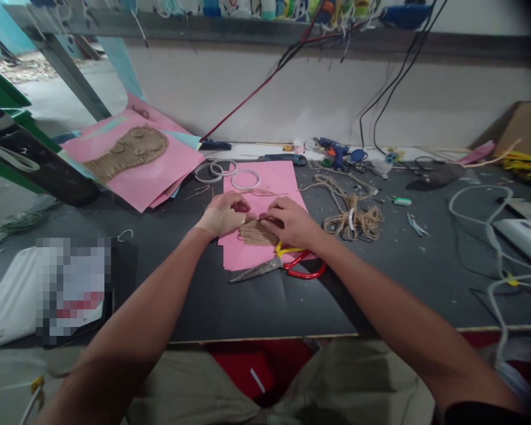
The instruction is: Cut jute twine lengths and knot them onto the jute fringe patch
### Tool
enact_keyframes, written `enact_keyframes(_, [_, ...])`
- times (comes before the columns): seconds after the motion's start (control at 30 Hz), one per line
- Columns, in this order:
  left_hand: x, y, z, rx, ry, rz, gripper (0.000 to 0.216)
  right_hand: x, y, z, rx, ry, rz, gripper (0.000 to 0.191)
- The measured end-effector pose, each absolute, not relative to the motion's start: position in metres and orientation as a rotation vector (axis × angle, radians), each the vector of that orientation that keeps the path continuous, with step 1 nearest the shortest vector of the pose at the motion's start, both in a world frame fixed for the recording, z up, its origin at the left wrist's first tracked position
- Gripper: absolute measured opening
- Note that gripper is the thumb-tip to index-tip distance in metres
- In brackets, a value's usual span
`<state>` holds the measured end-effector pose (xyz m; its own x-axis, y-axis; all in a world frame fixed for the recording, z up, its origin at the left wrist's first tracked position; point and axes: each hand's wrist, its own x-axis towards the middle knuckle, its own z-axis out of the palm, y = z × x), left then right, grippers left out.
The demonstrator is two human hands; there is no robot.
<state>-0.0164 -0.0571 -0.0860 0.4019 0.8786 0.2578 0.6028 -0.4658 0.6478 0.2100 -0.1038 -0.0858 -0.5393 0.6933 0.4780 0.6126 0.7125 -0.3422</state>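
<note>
A flat piece of brown jute twine laid in close rows point(257, 234) rests on a pink sheet point(265, 177) before me. My left hand point(221, 215), with a pale covering over its back and wrist, pinches at the far left edge of the twine. Its thumb and forefinger are close together. From the right, my right hand point(289, 223) has fingers bent and closed at the top edge of the same twine; the exact pinch is too small to make out. Red-handled scissors point(305, 265) lie just below my right hand, blades pointing left, beside a small yellow item.
Silvery rings point(246, 179) lie beyond my left hand. A loose twine bundle point(354, 221) sits to the right. Pink sheets carrying a larger twine shape point(133, 147) are at back left. A blue glue gun point(336, 152) lies by the wall; a white cable point(487, 218) runs down the right.
</note>
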Motion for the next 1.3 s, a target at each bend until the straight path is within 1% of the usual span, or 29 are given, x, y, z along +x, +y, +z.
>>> enact_keyframes(0.17, [-0.015, -0.052, -0.091, 2.279, 1.510, 1.022, 0.007, 0.209, -0.106, -0.084, -1.129, -2.293, 0.122, 0.026])
enact_keyframes(0.23, [-0.015, -0.049, -0.093, 2.280, 1.602, 1.049, 0.005, 0.210, -0.105, -0.085, -1.235, -2.244, 0.072, 0.030])
enact_keyframes(0.3, [-0.016, -0.047, -0.094, 2.296, 1.608, 1.009, 0.009, 0.212, -0.104, -0.085, -1.320, -2.219, 0.041, 0.035])
enact_keyframes(0.47, [-0.018, -0.044, -0.095, 2.332, 1.601, 0.919, 0.020, 0.212, -0.100, -0.085, -1.421, -2.323, 0.117, 0.060])
enact_keyframes(0.6, [-0.016, -0.047, -0.093, 2.299, 1.630, 0.862, 0.026, 0.212, -0.097, -0.088, -1.511, -2.344, 0.187, 0.072])
enact_keyframes(0.67, [-0.014, -0.048, -0.091, 2.279, 1.652, 0.842, 0.030, 0.212, -0.094, -0.092, -1.555, -2.326, 0.191, 0.075])
enact_keyframes(0.77, [-0.013, -0.050, -0.089, 2.267, 1.679, 0.843, 0.034, 0.213, -0.091, -0.097, -1.607, -2.275, 0.160, 0.069])
enact_keyframes(0.93, [-0.015, -0.048, -0.091, 2.315, 1.693, 0.875, 0.034, 0.212, -0.092, -0.096, -1.640, -2.190, 0.106, 0.054])
enact_keyframes(1.17, [-0.018, -0.046, -0.096, 2.215, 1.761, 0.969, 0.034, 0.208, -0.099, -0.090, -1.567, -2.160, -0.035, 0.050])
enact_keyframes(1.3, [-0.018, -0.046, -0.096, 2.197, 1.766, 0.976, 0.034, 0.209, -0.097, -0.094, -1.505, -2.190, -0.001, 0.048])
